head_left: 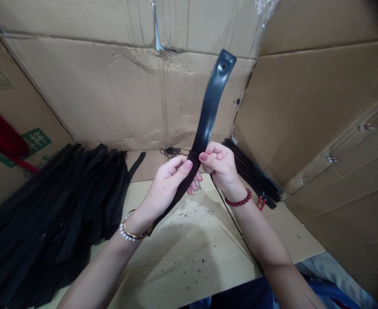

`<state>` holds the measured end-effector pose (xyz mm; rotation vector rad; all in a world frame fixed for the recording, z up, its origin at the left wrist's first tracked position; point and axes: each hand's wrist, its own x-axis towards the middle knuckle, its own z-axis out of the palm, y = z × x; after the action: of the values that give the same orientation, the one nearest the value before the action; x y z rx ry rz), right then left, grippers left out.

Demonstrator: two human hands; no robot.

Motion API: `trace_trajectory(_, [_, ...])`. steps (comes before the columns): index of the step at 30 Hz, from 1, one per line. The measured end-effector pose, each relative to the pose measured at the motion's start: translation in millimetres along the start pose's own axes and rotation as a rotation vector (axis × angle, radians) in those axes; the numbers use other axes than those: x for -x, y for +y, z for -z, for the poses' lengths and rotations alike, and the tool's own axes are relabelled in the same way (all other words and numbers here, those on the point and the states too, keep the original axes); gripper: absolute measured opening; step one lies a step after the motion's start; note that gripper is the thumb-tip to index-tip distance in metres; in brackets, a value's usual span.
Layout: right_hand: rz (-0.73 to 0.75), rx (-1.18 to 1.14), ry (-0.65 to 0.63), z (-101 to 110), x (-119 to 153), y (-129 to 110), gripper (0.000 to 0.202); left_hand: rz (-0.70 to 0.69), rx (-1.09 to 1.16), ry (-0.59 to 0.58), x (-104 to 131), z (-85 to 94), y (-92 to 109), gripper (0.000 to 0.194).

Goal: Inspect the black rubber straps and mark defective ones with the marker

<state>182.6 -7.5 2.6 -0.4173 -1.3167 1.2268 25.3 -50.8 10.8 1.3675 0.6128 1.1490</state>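
A glossy black curved strip [210,111] with a hole near its top end rises tilted above the table. Its lower part has a dark brown wrapping [186,182] around it. My left hand [171,180] is closed around the wrapped part, thumb on top. At the upper edge of the wrapping, my right hand [219,165] pinches a thin dark cord [229,210], thumb against the strip. The cord hangs from that hand and runs down beside my right forearm. The strip's lower end is partly hidden behind my left wrist.
A large pile of black strips [47,231] lies at the left. More dark strips [253,174] lie along the right cardboard wall, near a small red object [261,202]. A tangle of dark cord [172,151] sits at the back. Dark crumbs dot the table [163,253]; cardboard walls [118,94] enclose it.
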Motion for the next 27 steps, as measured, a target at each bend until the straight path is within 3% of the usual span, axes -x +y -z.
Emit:
trace_trajectory(7, [-0.113,-0.002,-0.12,5.5,0.1,9.6,0.049,0.233,0.251,-0.255,0.2,9.6,-3.4,0.039])
trace_trajectory(9, [-0.089,-0.018,-0.084,2.5,-0.2,8.1,0.044,0.164,0.178,-0.21,-0.1,7.3,-3.5,0.041])
trace_trajectory(12, [-0.049,-0.03,-0.015,-2.1,-1.7,5.7,0.043,0.001,-0.031,-0.043,0.9,1.4,0.3,0.032])
trace_trajectory(15, [-0.034,-0.036,0.008,-2.9,-2.0,7.3,0.04,-0.024,-0.158,0.012,2.6,-0.9,7.1,0.025])
trace_trajectory(18, [-0.042,-0.025,-0.034,0.3,0.1,11.2,0.037,0.009,-0.109,-0.058,3.7,2.6,12.0,0.029])
trace_trajectory(24, [-0.043,-0.025,-0.148,2.6,4.5,10.2,0.042,0.237,0.237,-0.327,3.2,12.1,9.0,0.041])
trace_trajectory(27, [-0.034,-0.05,-0.159,1.6,3.9,8.1,0.04,0.259,0.239,-0.339,2.4,10.7,6.3,0.044])
